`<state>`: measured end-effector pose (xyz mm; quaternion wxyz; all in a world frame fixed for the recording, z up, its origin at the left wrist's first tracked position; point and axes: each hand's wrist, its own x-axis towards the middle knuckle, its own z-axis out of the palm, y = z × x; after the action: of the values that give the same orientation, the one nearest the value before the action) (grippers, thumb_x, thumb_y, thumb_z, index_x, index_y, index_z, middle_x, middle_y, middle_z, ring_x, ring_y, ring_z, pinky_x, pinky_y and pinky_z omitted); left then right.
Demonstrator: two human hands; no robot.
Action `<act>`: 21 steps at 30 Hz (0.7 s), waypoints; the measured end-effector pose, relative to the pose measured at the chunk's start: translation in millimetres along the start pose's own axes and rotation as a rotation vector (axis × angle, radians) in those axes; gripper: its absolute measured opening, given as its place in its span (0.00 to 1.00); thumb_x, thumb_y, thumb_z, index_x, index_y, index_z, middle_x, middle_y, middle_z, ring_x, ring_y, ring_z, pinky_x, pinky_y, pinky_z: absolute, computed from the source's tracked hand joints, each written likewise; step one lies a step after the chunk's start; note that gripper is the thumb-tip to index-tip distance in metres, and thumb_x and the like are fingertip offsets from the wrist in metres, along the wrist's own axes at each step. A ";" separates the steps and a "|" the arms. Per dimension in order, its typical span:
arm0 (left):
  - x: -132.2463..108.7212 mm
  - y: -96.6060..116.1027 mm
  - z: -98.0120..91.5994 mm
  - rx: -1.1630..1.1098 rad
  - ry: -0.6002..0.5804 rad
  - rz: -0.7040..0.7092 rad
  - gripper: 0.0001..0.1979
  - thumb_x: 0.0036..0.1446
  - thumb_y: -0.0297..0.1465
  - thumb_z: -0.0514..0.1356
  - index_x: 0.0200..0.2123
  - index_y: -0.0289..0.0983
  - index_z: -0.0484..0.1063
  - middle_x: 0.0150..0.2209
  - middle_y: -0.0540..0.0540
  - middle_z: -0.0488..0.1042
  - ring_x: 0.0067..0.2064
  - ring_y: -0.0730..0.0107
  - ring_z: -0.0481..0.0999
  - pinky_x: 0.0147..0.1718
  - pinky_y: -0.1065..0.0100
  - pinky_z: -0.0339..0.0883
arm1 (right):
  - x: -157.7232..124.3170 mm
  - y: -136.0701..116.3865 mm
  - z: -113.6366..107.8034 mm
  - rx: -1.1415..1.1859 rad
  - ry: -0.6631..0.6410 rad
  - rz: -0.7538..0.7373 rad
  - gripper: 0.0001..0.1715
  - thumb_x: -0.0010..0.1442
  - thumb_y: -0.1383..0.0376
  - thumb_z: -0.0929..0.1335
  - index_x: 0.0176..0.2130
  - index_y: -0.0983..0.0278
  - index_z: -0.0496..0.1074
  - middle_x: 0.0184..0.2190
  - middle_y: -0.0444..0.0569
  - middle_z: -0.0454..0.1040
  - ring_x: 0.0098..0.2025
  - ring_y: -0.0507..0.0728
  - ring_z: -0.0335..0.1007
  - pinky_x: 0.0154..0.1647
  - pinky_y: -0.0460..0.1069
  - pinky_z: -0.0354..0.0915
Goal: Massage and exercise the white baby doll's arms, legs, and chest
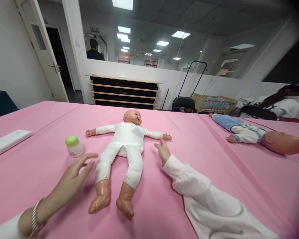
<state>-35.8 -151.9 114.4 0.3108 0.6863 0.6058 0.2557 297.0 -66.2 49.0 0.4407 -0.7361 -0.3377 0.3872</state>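
White-clad doll (128, 134) lies on its back on the pink sheet (194, 142), arms out. Left hand (76, 172) is empty, thumb and fingers apart, near the doll's legs, with the green-lidded jar (74, 146) just beyond. Right hand (162, 151) is blurred near the doll's outstretched arm; can't tell finger spread.

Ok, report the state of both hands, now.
Left hand: open, empty, beside the white-clothed doll.
Right hand: loosely open, holding nothing visible.
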 end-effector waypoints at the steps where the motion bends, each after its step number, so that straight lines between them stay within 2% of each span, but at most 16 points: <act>1: 14.4 5.4 5.4 -0.067 -0.004 -0.073 0.24 0.59 0.45 0.46 0.53 0.39 0.63 0.55 0.45 0.63 0.57 0.62 0.62 0.52 0.64 0.62 | -20.2 -1.2 9.7 0.036 -0.134 0.056 0.40 0.48 0.60 0.64 0.59 0.64 0.53 0.60 0.48 0.49 0.65 0.53 0.47 0.72 0.54 0.46; 4: 49.7 15.7 31.1 -0.251 -0.022 -0.192 0.30 0.59 0.43 0.47 0.60 0.35 0.52 0.62 0.41 0.51 0.63 0.60 0.52 0.58 0.59 0.53 | -66.3 -5.6 31.7 0.099 -0.402 0.056 0.47 0.48 0.48 0.63 0.62 0.62 0.48 0.63 0.44 0.41 0.68 0.51 0.39 0.75 0.53 0.38; 7: 65.1 15.3 59.4 -0.369 0.041 -0.226 0.31 0.58 0.40 0.49 0.62 0.34 0.47 0.63 0.40 0.47 0.64 0.60 0.49 0.61 0.57 0.46 | -81.5 -9.1 39.6 0.135 -0.483 -0.014 0.54 0.46 0.42 0.63 0.63 0.61 0.43 0.63 0.43 0.39 0.68 0.50 0.39 0.75 0.52 0.38; 10: 62.4 11.6 79.8 -0.422 0.080 -0.204 0.30 0.57 0.38 0.50 0.61 0.33 0.50 0.62 0.40 0.50 0.63 0.61 0.50 0.61 0.57 0.45 | -74.1 -8.6 37.4 0.123 -0.458 -0.102 0.58 0.43 0.41 0.65 0.63 0.62 0.42 0.63 0.45 0.38 0.68 0.48 0.38 0.75 0.49 0.39; 13: 48.8 12.6 93.3 -0.437 0.064 -0.162 0.28 0.55 0.34 0.51 0.59 0.33 0.52 0.61 0.41 0.52 0.62 0.63 0.51 0.62 0.58 0.45 | -56.6 -3.8 32.4 0.098 -0.401 -0.180 0.51 0.45 0.46 0.65 0.62 0.62 0.46 0.63 0.45 0.39 0.68 0.47 0.39 0.75 0.47 0.40; 15: 38.0 16.3 100.8 -0.420 0.066 -0.134 0.29 0.53 0.32 0.52 0.59 0.34 0.53 0.61 0.42 0.53 0.62 0.64 0.51 0.62 0.59 0.44 | -43.0 0.7 29.7 0.106 -0.350 -0.161 0.46 0.47 0.50 0.65 0.61 0.61 0.49 0.62 0.44 0.43 0.67 0.47 0.41 0.74 0.49 0.41; 18: 24.2 22.3 109.6 -0.393 0.046 -0.083 0.28 0.53 0.33 0.52 0.58 0.36 0.52 0.61 0.44 0.51 0.62 0.65 0.49 0.62 0.58 0.43 | -24.7 6.1 26.6 0.168 -0.300 -0.082 0.38 0.46 0.54 0.66 0.55 0.61 0.56 0.58 0.44 0.54 0.63 0.48 0.52 0.72 0.52 0.48; 21: 16.6 24.9 112.7 -0.367 0.000 -0.026 0.27 0.55 0.36 0.52 0.58 0.38 0.53 0.61 0.44 0.51 0.63 0.64 0.47 0.62 0.55 0.43 | -13.2 8.5 24.9 0.244 -0.229 -0.013 0.29 0.46 0.55 0.66 0.47 0.63 0.62 0.52 0.45 0.63 0.52 0.45 0.63 0.63 0.49 0.60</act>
<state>65.2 -150.5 56.1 0.4340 0.6103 0.5577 0.3581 270.5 -71.0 37.1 0.4879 -0.6260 -0.3411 0.5037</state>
